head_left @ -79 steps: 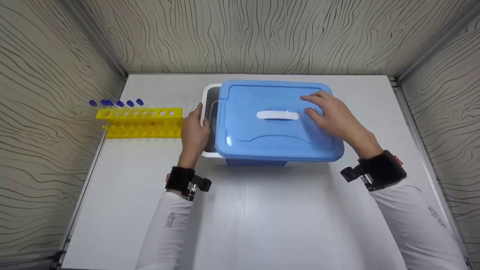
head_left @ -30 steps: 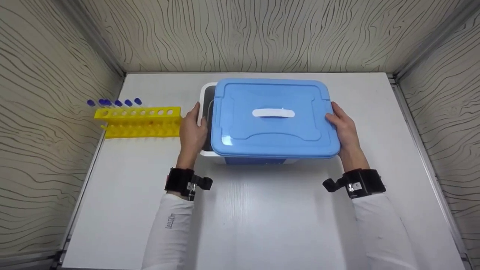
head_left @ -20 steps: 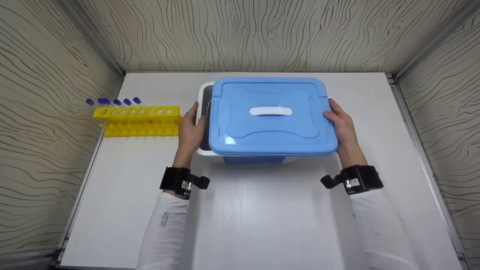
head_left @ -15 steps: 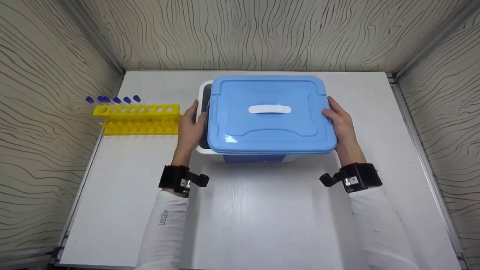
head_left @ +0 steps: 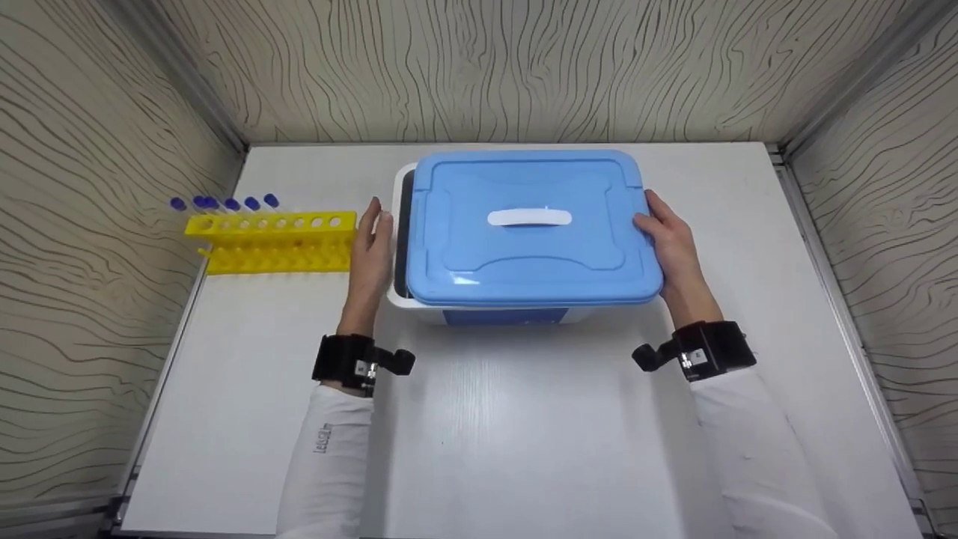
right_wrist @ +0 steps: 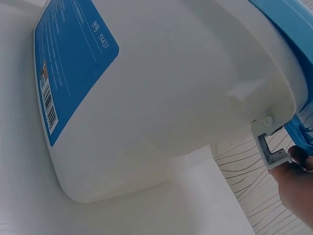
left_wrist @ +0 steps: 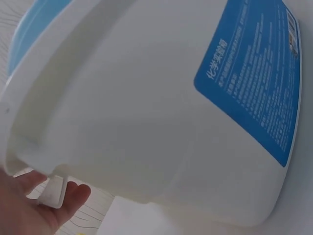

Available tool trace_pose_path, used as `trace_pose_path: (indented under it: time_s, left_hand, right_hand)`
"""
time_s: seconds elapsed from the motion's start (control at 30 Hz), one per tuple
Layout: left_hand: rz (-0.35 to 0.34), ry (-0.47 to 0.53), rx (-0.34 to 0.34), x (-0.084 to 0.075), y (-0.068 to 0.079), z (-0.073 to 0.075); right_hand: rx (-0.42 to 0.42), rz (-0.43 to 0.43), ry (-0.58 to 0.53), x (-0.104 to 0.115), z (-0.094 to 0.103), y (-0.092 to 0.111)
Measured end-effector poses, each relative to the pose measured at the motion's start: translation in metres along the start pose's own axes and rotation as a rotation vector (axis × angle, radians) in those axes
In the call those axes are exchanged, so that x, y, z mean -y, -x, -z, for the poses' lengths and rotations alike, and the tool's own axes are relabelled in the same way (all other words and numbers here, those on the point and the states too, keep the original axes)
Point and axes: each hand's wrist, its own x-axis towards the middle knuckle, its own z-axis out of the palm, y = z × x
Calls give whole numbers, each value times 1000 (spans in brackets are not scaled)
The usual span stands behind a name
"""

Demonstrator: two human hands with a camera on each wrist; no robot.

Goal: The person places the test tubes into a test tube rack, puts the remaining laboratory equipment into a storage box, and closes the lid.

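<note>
A light blue lid point(head_left: 524, 254) with a white handle point(head_left: 530, 217) lies over a white storage box point(head_left: 404, 299). It sits shifted to the right, baring a narrow dark strip of the box's inside at the left. My right hand point(head_left: 673, 251) grips the lid's right edge, thumb on top; the fingers underneath are partly hidden. At the box's left rim, my left hand point(head_left: 370, 254) stands with thumb and fingers apart, outside the rim. In the left wrist view it is beside a white side latch point(left_wrist: 55, 191). Another latch point(right_wrist: 269, 149) hangs near my right hand.
A yellow test tube rack point(head_left: 277, 254) stands close to the left hand, with several purple-capped tubes point(head_left: 232, 204) at its back. Wood-patterned panels point(head_left: 479, 75) enclose the white table point(head_left: 479, 434) at the back and sides.
The right hand has come from above the lid to its right edge, and the lid has slid left, narrowing the gap. The left thumb has withdrawn from over the left rim to outside it.
</note>
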Motion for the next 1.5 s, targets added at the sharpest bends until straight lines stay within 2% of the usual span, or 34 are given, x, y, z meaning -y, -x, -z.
trace_pose_path:
  time_s: [0.17,0.33,0.57,0.77,1.03,1.27,1.5]
  left_hand:
    - [16,111,8,3,1,5]
    - [47,176,16,7,3,8]
    - [94,324,39,12,7,9]
    - [99,418,43,15,8,9]
    - [122,557,28,17,7,6]
    - [112,683,10,20,8,2]
    - [131,764,5,21,13,2]
  right_hand:
    - [-9,11,39,3,-5,-1]
    - [-24,11,93,7,-13,0]
    - [-12,19,191,9,-19,2]
    - [12,43,300,9,-23,3]
    - [11,61,386,10,-29,6]
    - [26,87,473,11,-32,6]
    - [36,112,585,6,-34,7]
